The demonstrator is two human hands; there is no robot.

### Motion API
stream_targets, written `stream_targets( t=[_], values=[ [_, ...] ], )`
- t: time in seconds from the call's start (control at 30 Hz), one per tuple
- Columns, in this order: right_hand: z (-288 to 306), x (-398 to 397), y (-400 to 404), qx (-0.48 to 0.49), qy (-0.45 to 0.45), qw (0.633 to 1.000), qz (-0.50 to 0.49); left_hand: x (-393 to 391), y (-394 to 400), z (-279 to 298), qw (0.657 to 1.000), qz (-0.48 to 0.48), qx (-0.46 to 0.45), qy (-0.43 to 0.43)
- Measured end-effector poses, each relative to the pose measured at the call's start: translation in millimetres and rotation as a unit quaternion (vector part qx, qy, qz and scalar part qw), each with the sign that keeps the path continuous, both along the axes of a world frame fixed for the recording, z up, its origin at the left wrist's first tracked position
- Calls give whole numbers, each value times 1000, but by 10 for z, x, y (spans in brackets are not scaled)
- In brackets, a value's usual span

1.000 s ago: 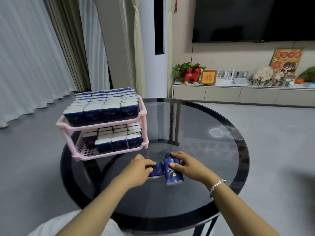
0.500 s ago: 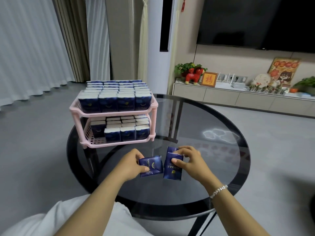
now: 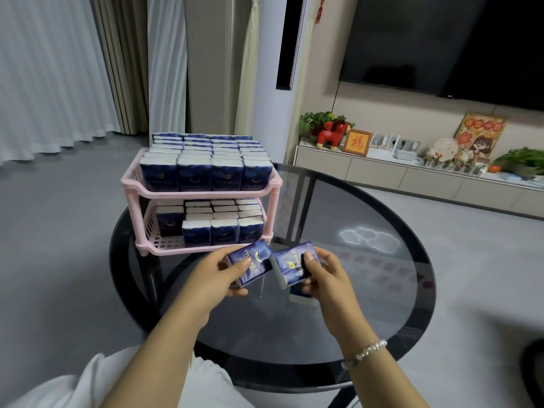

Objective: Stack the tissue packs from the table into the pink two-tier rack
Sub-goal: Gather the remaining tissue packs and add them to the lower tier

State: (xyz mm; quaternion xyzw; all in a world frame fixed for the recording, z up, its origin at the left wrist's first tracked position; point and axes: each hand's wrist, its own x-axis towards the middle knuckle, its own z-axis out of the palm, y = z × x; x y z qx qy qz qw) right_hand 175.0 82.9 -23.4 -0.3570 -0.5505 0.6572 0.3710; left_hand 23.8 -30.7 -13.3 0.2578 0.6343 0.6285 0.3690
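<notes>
Nearly done: the pink rack point(image 3: 203, 189) has a full top tier and a front-left gap below. Left hand point(image 3: 206, 278) grips one tissue pack point(image 3: 253, 265), right hand point(image 3: 326, 278) another point(image 3: 290, 265), both lifted off the glass worktop point(image 3: 382, 290).

Hands point(image 3: 266, 276) each grip tissue pack point(image 3: 253, 266) before pink rack point(image 3: 203, 194).

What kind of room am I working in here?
Most likely a home living room: a wall-mounted television above a low media cabinet with ornaments, floor-length curtains, and a round glass table.
</notes>
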Motion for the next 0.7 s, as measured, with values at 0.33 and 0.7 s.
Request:
stream_targets(
  t=[0.33,0.7],
  values=[
    [167,33,-152,31,60,998,-2,14,-35,57,994,6,56,-99],
    [168,6,-162,-52,91,994,-13,42,-37,68,983,30,62,-168]
  ],
)
